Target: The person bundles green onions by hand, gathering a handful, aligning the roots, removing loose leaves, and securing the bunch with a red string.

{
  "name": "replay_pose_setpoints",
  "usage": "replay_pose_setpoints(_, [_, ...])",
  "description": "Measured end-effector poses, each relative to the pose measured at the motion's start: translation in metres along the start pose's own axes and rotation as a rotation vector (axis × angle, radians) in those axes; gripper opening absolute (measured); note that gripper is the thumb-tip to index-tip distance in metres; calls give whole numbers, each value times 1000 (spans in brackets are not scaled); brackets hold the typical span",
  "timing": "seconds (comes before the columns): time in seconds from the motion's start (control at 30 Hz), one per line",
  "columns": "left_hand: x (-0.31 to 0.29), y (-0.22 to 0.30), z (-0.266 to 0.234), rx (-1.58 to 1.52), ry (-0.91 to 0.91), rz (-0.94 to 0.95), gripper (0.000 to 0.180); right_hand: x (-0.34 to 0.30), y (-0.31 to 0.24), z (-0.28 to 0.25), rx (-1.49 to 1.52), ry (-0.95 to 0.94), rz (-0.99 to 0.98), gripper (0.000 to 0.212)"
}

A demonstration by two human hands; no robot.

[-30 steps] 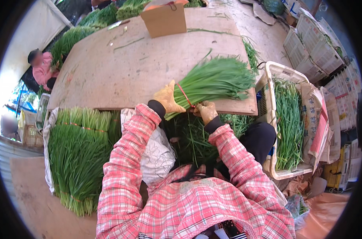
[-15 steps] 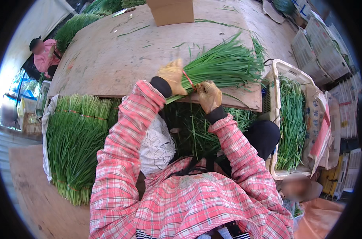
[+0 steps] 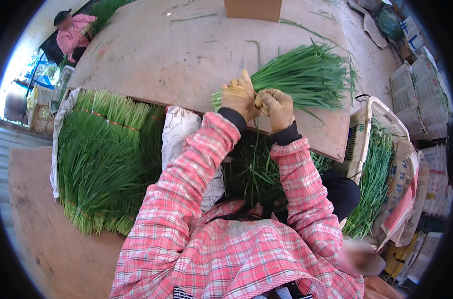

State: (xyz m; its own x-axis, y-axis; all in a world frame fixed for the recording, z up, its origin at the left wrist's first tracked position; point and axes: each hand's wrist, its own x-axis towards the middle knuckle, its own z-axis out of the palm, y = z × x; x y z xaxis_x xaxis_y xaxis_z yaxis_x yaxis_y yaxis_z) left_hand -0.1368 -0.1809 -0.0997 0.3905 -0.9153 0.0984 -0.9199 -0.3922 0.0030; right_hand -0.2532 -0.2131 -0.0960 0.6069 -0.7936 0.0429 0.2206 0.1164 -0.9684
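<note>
A bunch of green garlic chives [image 3: 306, 74] lies across the near right part of the wooden table, leaves fanned to the right and pale cut ends to the left. My left hand [image 3: 239, 98], in a yellowish glove, is closed round the bunch near those ends, thumb pointing up. Right beside it my right hand [image 3: 277, 110], gloved alike, has its fingers pinched together at a thin red tie [image 3: 256, 93]. Only a short bit of the tie shows; the hands hide the rest.
Tied chive bunches [image 3: 107, 159] fill a white-lined container at left. A cream crate [image 3: 368, 119] of loose greens stands at right. A cardboard box [image 3: 252, 9] sits on the far side of the wooden table [image 3: 151, 65]. A person in pink [image 3: 73, 35] is at far left.
The view has shifted, so the scene sits differently. My hands have drawn closer together at the tie, and the red stretch seen between them is now mostly covered.
</note>
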Motion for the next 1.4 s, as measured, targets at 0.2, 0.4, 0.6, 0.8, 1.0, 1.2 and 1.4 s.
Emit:
replay_pose_setpoints(0.2, [6,-1,2,88,-13,126,107,-43,49,-13,-317,152,-173,15])
replay_pose_setpoints(0.4, [-3,-20,-2,-3,102,272,131,-31,16,-16,-7,152,-193,18])
replay_pose_setpoints(0.6, [6,-25,-11,-111,-90,192,108,-35,44,-15,118,327,83,17])
replay_pose_setpoints(0.8, [9,-28,-29,-297,-219,210,87,-19,39,-32,-108,247,62,21])
replay_pose_setpoints(1.0, [13,-53,-11,-798,-501,178,90,-29,8,-31,-222,263,147,26])
replay_pose_setpoints(1.2, [29,-44,13,-931,-508,235,84,-4,20,-10,-989,550,-215,28])
replay_pose_setpoints(1.4, [44,-70,31,-1226,-698,-19,66,43,17,4,-1034,435,-241,26])
